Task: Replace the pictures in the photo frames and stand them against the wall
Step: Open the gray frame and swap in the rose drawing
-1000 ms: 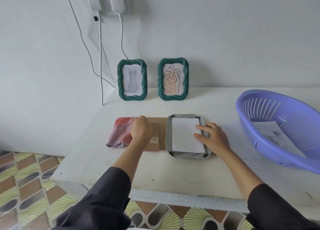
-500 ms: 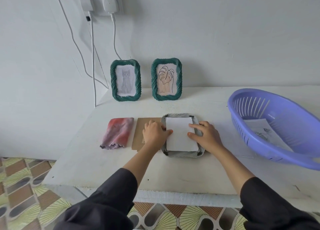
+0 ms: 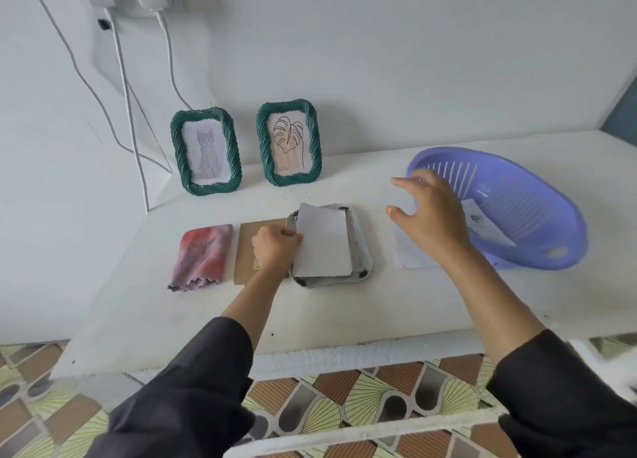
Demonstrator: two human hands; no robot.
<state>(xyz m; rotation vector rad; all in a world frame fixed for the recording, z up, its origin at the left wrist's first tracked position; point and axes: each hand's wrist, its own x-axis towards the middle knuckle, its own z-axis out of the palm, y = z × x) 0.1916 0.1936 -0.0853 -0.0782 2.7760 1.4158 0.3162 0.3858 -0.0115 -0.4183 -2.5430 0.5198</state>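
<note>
The left grip [image 3: 275, 247] pinches the white sheet [image 3: 324, 244] by its left edge, tipped up off the face-down frame [image 3: 361, 255], mid bench [image 3: 344, 319]. The right grip [image 3: 431, 220] hangs released, fingers spread, reaching twd the basket [image 3: 558, 213]. Done: cat frame [image 3: 205, 151] and leaf frame [image 3: 289, 144] stand at the far wall. Third pending; sheet prob. the old pic.

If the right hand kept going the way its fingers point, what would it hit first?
The right hand would probably meet the wall just right of the leaf frame; only bare table lies between. Depth is unclear.
</note>
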